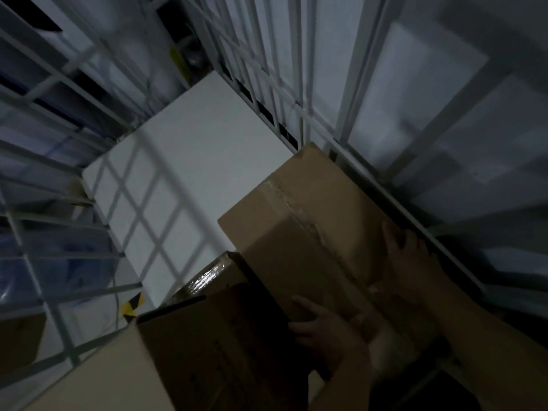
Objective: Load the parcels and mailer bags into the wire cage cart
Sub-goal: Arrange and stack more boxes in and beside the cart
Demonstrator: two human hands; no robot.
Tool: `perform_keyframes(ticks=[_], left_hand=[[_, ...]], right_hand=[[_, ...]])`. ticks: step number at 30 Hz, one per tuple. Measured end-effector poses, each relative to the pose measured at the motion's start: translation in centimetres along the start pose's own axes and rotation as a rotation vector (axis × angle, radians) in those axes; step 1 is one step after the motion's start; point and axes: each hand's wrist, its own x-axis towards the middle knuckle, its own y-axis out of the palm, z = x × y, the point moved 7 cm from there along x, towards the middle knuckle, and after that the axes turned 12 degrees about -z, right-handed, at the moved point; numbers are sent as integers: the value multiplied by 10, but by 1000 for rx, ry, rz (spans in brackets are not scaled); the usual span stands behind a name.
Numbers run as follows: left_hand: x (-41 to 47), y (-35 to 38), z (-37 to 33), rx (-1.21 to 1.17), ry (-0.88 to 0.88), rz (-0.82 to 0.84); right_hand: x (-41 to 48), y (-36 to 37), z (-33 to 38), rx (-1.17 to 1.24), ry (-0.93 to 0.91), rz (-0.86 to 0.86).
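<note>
I look down into the white wire cage cart (299, 93), whose floor is a white panel (189, 161). A taped brown cardboard box (302, 221) sits tilted at the cart's right side, against the right wire wall. My right hand (412, 256) presses on its right edge and my left hand (323, 324) grips its near lower corner. A second, larger brown box (207, 351) lies in front and to the left, with shiny tape on its top. The scene is dim.
Wire walls enclose the cart on the left (59, 203), the back and the right. White shapes and blue bags show through the left bars. A yellow-black tape mark (133, 307) is near the left wall.
</note>
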Motion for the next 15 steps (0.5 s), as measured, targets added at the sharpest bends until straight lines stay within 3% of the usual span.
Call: perform_keyframes(ticks=[1, 3, 7, 10, 13, 15], left_hand=[[6, -21, 4, -56, -9, 127], [-6, -42, 17, -98, -122, 72], [-12, -44, 18, 2, -95, 127], [-5, -65, 21, 4, -103, 143], [-10, -123, 2, 193, 245, 238], [-13, -164, -8, 251, 363, 247]], right_hand=[[0, 2, 2, -10, 0, -15], [-1, -1, 6, 30, 41, -33], [-3, -10, 21, -44, 64, -211], [-22, -16, 39, 58, 87, -288], [-68, -34, 52, 117, 28, -445], [-98, -57, 56, 160, 5, -532]])
